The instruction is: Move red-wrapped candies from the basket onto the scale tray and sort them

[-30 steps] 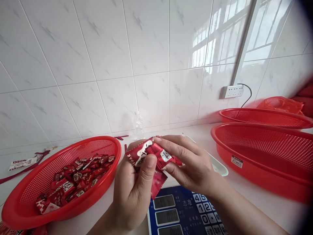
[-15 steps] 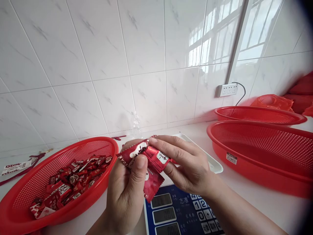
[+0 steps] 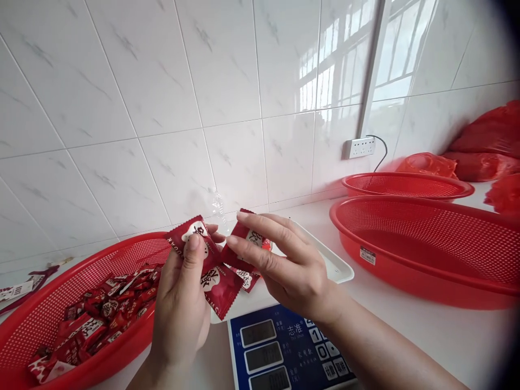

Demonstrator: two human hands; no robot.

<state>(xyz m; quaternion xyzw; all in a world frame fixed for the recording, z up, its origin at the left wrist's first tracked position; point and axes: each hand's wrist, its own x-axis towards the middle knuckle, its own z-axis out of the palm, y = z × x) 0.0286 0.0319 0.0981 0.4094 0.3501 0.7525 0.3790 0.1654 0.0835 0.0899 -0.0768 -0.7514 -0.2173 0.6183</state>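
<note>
My left hand (image 3: 179,303) is closed on red wrapped candies (image 3: 221,287), its thumb pressing on the upper one and another lying fanned out below. In my right hand (image 3: 298,265) is one more red wrapped candy (image 3: 239,249), pinched under the fingers. A further packet shows between and behind the hands; which hand bears it I cannot tell. Both hands are above a digital scale (image 3: 284,333) with a blue panel and a white pan (image 3: 343,268). To the left, a red perforated basket (image 3: 38,303) holds a pile of red-wrapped candies (image 3: 93,325).
Two red baskets, a near one (image 3: 390,281) and a far one (image 3: 463,189), stand at the right. Red plastic bags (image 3: 487,135) lie behind them. A clear bottle (image 3: 218,207) is by the tiled wall. A power socket (image 3: 359,147) is on the wall.
My hands have moved apart, with the bunched candies now spread between them. The right hand has drawn one candy away from those in the left. The view has shifted slightly right.
</note>
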